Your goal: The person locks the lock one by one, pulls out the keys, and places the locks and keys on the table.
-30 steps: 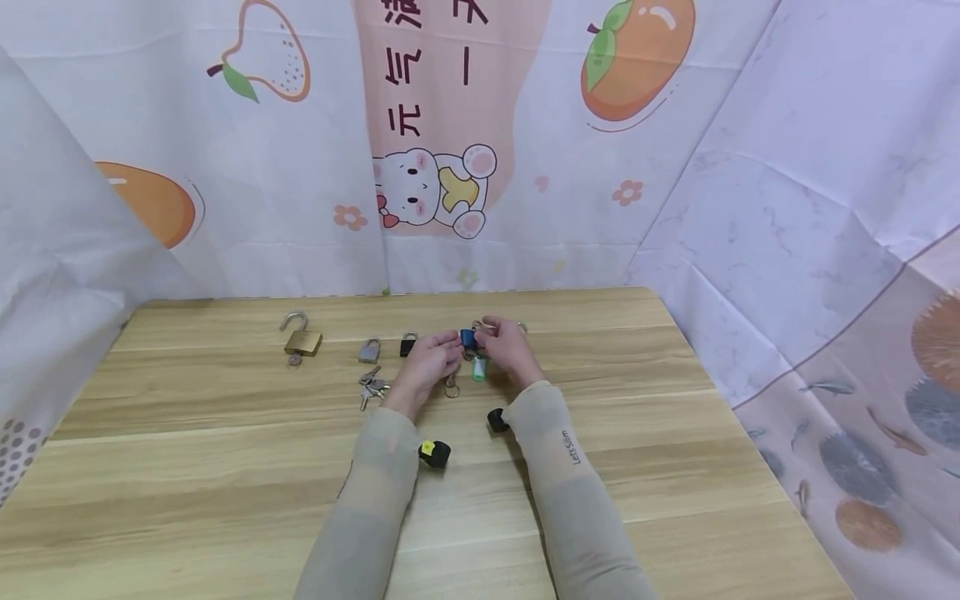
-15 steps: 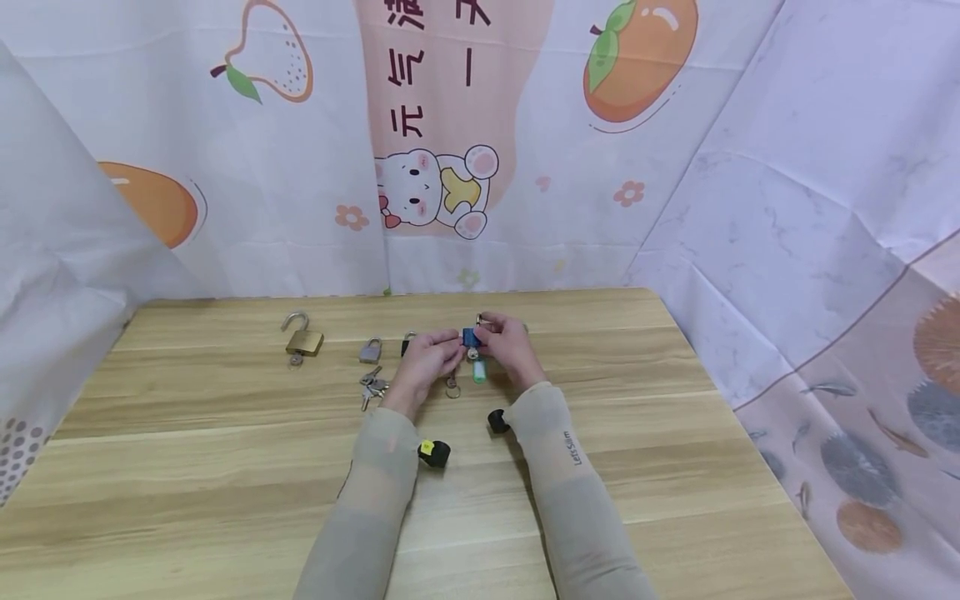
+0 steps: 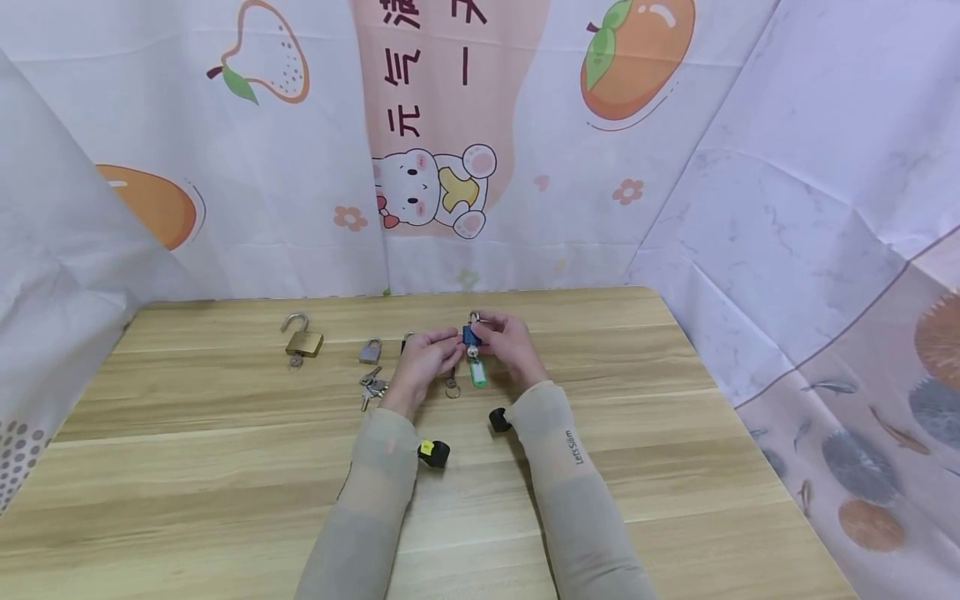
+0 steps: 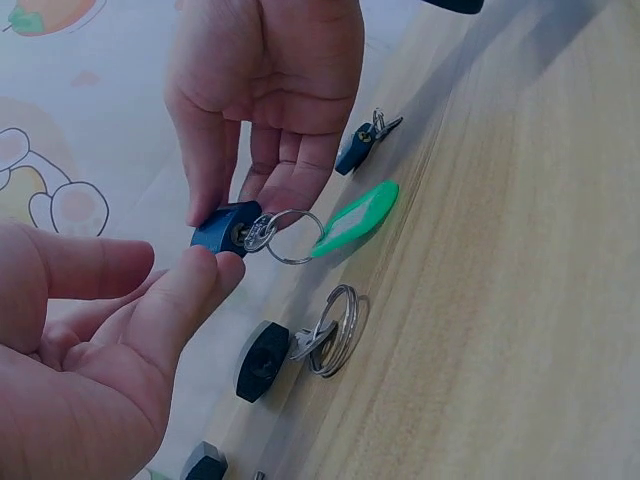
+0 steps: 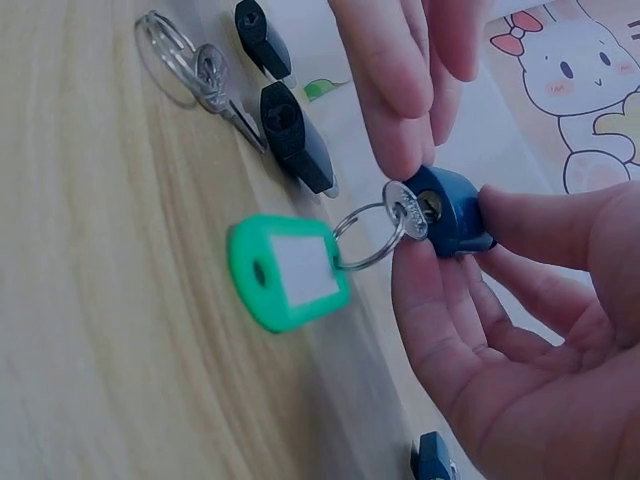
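Observation:
My right hand (image 3: 510, 346) pinches a small blue padlock (image 5: 458, 215) between thumb and fingers, its metal shackle (image 3: 474, 317) pointing up in the head view. A silver key (image 5: 405, 210) sits in the keyhole. From its split ring (image 4: 292, 237) hangs a green key tag (image 5: 290, 270) with a white label. Fairly straight fingers of my left hand (image 3: 426, 364) reach in from the other side, fingertips right at the padlock's body and keyhole end. The far side of the padlock is hidden by the right fingers.
A brass padlock (image 3: 303, 342) with raised shackle lies at the left of the wooden table (image 3: 225, 467). Then come a grey padlock (image 3: 370, 351), loose keys (image 3: 372, 386) and black padlocks (image 5: 295, 140), one with a keyed ring. Another blue padlock (image 4: 358, 148) lies beyond the right hand.
The blue padlock has turned in the right hand, so its keyhole end and key now face the head camera. The right hand has shifted slightly; the left hand stays almost still.

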A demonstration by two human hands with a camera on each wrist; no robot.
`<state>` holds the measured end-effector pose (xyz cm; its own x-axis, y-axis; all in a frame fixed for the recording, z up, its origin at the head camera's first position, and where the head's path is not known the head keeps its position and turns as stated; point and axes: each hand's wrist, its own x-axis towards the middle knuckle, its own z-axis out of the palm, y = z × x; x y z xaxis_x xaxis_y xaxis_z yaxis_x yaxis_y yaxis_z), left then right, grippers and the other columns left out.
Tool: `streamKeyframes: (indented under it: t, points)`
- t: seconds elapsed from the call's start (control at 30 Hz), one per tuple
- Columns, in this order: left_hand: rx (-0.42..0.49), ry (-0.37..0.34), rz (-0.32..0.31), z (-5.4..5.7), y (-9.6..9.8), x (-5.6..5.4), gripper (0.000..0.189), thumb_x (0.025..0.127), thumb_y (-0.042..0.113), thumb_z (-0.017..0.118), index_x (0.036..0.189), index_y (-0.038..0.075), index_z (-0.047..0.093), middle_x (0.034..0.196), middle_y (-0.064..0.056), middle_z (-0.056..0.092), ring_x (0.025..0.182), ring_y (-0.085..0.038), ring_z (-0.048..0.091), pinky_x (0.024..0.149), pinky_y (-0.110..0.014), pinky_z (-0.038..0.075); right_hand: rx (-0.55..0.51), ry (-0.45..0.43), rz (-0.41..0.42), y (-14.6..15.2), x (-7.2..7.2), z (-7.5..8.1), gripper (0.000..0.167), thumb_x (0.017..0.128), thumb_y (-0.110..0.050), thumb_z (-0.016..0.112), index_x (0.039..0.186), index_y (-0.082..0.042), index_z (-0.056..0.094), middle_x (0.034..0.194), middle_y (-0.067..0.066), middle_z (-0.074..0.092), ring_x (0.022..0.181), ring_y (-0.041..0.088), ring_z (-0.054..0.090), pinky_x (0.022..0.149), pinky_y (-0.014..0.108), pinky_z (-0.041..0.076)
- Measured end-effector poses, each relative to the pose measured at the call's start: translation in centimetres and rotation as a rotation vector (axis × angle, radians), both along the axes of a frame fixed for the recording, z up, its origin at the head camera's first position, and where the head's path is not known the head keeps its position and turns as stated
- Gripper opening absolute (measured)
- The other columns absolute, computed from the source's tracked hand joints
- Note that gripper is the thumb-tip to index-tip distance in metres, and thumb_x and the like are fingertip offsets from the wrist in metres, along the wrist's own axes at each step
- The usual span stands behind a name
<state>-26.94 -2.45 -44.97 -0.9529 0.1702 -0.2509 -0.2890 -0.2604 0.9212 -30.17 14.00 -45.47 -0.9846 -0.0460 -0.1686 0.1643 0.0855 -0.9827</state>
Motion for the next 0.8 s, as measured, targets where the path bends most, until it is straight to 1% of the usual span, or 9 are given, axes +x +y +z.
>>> streamKeyframes:
  t: [0.13, 0.27, 0.4, 0.53, 0.63, 0.8]
  points:
    - [-0.027, 0.013, -0.006, -0.02, 0.07, -0.05, 0.037, 0.102, -0.002, 0.056, 0.138, -0.011, 0.054, 0.132, -0.026, 0.061, 0.119, -0.027, 0.063, 0.095, -0.025, 0.053, -0.014, 0.000, -0.004, 0.02, 0.12, 0.22, 0.038, 0.101, -0.007, 0.062, 0.138, 0.001, 0.058, 0.129, 0.021, 0.064, 0.109, 0.031, 0.066, 0.086, 0.034, 0.059]
    - [-0.046, 0.022, -0.008, -0.12, 0.15, -0.10, 0.036, 0.101, -0.002, 0.058, 0.136, -0.011, 0.056, 0.131, -0.026, 0.062, 0.115, -0.025, 0.065, 0.092, -0.024, 0.054, -0.045, 0.000, 0.002, 0.03, 0.23, 0.41, 0.042, 0.102, -0.007, 0.060, 0.143, 0.001, 0.054, 0.129, 0.020, 0.065, 0.109, 0.030, 0.067, 0.086, 0.035, 0.059]
    - [-0.059, 0.027, -0.007, -0.19, 0.22, -0.07, 0.037, 0.100, -0.002, 0.061, 0.136, -0.009, 0.057, 0.131, -0.024, 0.063, 0.117, -0.026, 0.065, 0.091, -0.023, 0.054, -0.070, 0.020, 0.016, 0.07, 0.30, 0.41, 0.045, 0.103, -0.008, 0.059, 0.147, -0.004, 0.052, 0.127, 0.018, 0.067, 0.107, 0.027, 0.067, 0.085, 0.035, 0.059]
    - [-0.069, 0.049, -0.002, -0.23, 0.21, 0.01, 0.038, 0.099, -0.001, 0.062, 0.136, -0.008, 0.057, 0.130, -0.023, 0.064, 0.119, -0.029, 0.064, 0.094, -0.027, 0.054, -0.083, 0.047, 0.010, 0.13, 0.28, 0.35, 0.041, 0.103, -0.008, 0.060, 0.143, -0.010, 0.058, 0.123, 0.016, 0.069, 0.103, 0.024, 0.068, 0.081, 0.032, 0.059]
    - [-0.124, 0.073, 0.005, -0.27, 0.18, 0.09, 0.038, 0.098, 0.001, 0.064, 0.135, -0.006, 0.059, 0.127, -0.022, 0.065, 0.114, -0.030, 0.066, 0.096, -0.033, 0.054, -0.097, 0.069, 0.015, 0.13, 0.25, 0.36, 0.039, 0.102, -0.008, 0.061, 0.141, -0.012, 0.061, 0.122, 0.014, 0.070, 0.103, 0.022, 0.068, 0.084, 0.032, 0.059]
    - [-0.235, 0.100, -0.008, -0.33, 0.29, 0.12, 0.037, 0.097, 0.008, 0.069, 0.131, -0.005, 0.062, 0.120, -0.019, 0.068, 0.102, -0.025, 0.067, 0.096, -0.040, 0.055, -0.130, 0.096, 0.040, 0.04, 0.25, 0.50, 0.037, 0.101, -0.010, 0.063, 0.138, -0.010, 0.063, 0.120, 0.013, 0.071, 0.103, 0.021, 0.068, 0.090, 0.039, 0.056]
